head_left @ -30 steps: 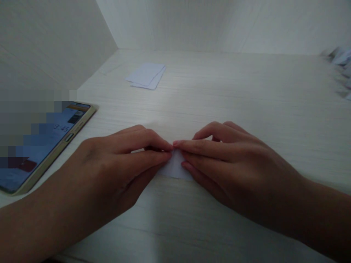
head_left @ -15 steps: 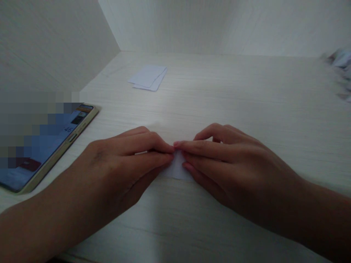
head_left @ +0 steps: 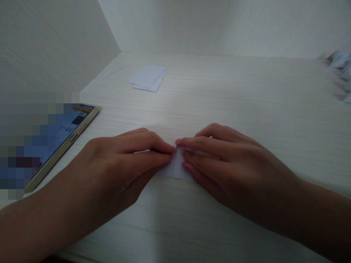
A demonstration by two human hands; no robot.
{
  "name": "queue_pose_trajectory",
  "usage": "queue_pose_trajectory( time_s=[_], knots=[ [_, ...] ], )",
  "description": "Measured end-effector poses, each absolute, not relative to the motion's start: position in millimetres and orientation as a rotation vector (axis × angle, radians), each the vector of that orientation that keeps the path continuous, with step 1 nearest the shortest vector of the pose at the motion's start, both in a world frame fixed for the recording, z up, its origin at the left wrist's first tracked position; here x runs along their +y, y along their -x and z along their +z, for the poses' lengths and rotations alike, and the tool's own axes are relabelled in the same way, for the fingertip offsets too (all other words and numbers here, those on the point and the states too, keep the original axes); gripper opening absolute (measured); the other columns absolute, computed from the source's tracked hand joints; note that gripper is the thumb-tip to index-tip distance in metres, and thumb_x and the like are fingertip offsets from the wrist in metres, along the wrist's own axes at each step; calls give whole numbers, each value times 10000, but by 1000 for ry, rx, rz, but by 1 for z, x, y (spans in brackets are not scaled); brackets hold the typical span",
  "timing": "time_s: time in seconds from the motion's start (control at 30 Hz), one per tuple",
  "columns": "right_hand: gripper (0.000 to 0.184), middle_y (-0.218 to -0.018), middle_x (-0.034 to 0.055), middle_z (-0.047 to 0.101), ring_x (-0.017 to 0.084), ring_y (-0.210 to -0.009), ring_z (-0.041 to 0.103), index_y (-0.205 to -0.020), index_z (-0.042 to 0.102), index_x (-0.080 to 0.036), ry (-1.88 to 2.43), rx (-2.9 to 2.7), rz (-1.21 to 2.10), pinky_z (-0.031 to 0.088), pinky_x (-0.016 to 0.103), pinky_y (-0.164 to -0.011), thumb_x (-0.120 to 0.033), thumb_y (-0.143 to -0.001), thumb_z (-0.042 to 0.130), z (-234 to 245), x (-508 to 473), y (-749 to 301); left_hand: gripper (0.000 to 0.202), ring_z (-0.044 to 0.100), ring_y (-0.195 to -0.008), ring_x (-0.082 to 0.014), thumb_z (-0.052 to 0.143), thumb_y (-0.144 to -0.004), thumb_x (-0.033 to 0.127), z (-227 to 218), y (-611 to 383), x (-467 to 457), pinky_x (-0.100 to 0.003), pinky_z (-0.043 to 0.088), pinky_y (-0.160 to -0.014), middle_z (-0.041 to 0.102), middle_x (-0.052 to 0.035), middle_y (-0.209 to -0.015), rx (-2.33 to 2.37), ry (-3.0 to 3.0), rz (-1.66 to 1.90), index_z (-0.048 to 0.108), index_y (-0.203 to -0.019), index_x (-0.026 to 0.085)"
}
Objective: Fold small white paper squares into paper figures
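Note:
A small folded piece of white paper (head_left: 177, 168) lies on the pale wooden desk (head_left: 246, 102), mostly covered by my fingers. My left hand (head_left: 123, 160) rests on its left side, fingers together and pressing down on the paper. My right hand (head_left: 227, 160) mirrors it on the right side, fingers pinched along the paper's top edge. The fingertips of both hands meet over the middle of the paper.
A phone (head_left: 52, 142) with a lit screen lies at the left. Two white paper slips (head_left: 148, 77) lie stacked at the back left. Several crumpled or folded papers (head_left: 341, 69) sit at the far right edge. Walls close off the desk at back and left.
Both hands stay on the paper; the right hand's fingers have shifted slightly lower along its top edge. The view has drifted a little.

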State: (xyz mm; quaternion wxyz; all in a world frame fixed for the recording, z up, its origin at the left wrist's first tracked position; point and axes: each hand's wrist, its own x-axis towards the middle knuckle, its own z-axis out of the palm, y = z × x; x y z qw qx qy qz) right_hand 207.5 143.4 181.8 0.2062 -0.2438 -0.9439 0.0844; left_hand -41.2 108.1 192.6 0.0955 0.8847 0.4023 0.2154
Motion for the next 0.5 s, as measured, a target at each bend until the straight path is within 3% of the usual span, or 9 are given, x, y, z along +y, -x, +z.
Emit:
queue_pose_trajectory(
  time_s=[0.23,0.5],
  knots=[
    [243,-1122,103,793,239,-997,709,-991,807,-182,650,-2607,256,607,390,-866,-140,-1031,571,177,144,-209,287,786,-978,-174,635,-973,156,191,43,110,-242,629,-828,789,22,-1236,1224,-2620,633,801,-1091,358],
    [254,-1094,88,803,236,-1021,718,-997,827,-192,672,-2538,322,623,384,-861,-139,-1034,581,176,143,-208,294,784,-925,-168,600,-986,162,192,40,110,-255,633,-846,808,27,-1164,1230,-2622,623,810,-1079,346]
  ],
)
